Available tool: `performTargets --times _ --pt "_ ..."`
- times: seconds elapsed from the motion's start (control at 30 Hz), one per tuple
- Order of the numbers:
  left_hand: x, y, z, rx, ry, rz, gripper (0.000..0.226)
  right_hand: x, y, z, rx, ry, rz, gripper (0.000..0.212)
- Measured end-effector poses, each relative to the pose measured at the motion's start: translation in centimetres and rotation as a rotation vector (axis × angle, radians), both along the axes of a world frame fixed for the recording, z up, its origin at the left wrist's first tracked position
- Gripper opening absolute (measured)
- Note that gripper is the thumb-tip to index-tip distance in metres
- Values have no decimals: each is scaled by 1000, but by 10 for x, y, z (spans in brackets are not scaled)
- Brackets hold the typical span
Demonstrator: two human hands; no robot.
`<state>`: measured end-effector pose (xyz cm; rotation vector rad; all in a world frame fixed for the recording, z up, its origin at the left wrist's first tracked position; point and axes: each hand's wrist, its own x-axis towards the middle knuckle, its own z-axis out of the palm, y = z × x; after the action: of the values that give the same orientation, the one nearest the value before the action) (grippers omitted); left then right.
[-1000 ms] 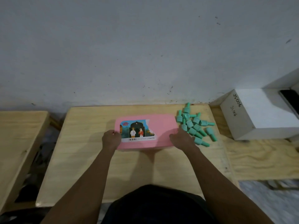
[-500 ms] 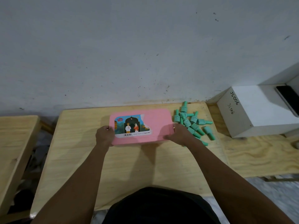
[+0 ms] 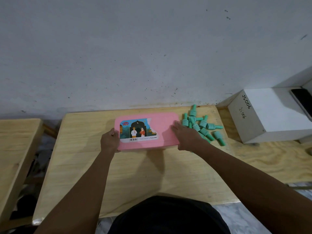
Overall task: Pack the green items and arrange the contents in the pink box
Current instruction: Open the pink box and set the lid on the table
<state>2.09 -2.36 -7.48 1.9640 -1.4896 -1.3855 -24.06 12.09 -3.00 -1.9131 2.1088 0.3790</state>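
Observation:
A closed pink box [image 3: 162, 132] with a picture label on its lid lies on the wooden table [image 3: 135, 174] near the wall. My left hand [image 3: 109, 141] grips the box's left end, fingers curled round the edge. My right hand [image 3: 187, 137] holds the right end, fingers spread over the lid and thumb at the front edge. Several small green bottles [image 3: 202, 125] lie in a loose pile just right of the box, partly hidden behind my right hand.
A white cardboard box [image 3: 270, 115] marked JS006 stands at the right with a dark phone [image 3: 302, 100] on top. A second wooden table [image 3: 15, 149] is at the left across a gap. The wall runs close behind.
The view shifted slightly. My right hand's fingers have slid further onto the lid. The box stays in place between both hands.

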Motion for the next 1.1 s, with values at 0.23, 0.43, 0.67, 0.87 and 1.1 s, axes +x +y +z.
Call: performTargets --times 0.23,0.43,0.67,0.87,1.1 --pt "0 0 -1 15 38 10 41 6 -9 0 73 124 66 92" --pt "1 0 -2 13 59 16 41 0 -15 8 107 73 111 84" --pt "0 -1 -1 23 78 23 42 -12 -12 26 9 -11 88 68" --pt "2 0 -2 19 77 4 41 -3 17 4 -155 -328 -297 76" --pt "1 0 -2 1 58 -3 42 2 19 6 -202 -930 -740 88"
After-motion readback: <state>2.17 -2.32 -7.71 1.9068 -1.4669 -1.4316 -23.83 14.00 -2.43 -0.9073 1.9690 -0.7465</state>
